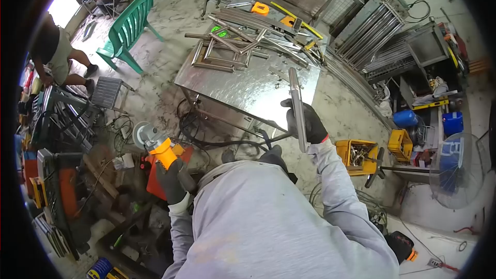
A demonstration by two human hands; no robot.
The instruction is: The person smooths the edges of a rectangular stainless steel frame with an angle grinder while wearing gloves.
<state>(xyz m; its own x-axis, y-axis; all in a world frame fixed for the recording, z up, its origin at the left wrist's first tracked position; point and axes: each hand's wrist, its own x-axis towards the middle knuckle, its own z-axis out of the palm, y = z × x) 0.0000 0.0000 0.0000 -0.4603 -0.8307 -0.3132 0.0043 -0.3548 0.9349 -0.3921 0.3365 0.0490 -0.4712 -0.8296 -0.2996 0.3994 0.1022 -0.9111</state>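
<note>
My left hand (173, 178), in a dark glove, is closed round the yellow-orange body of an angle grinder (163, 150). The grinder's disc faces away from me at the left. My right hand (311, 124), also gloved, grips a shiny metal tube (297, 106) held upright over the near right edge of the metal-topped table (227, 85). On that table lie welded tube frames (223, 51) and a pile of loose metal tubes (274, 36).
A green plastic chair (126, 31) and a grey stool (109, 93) stand at the left, near another person (59, 54). Black cables (194, 129) run over the floor before the table. Yellow crates (361, 156) and a fan (457, 170) are at the right.
</note>
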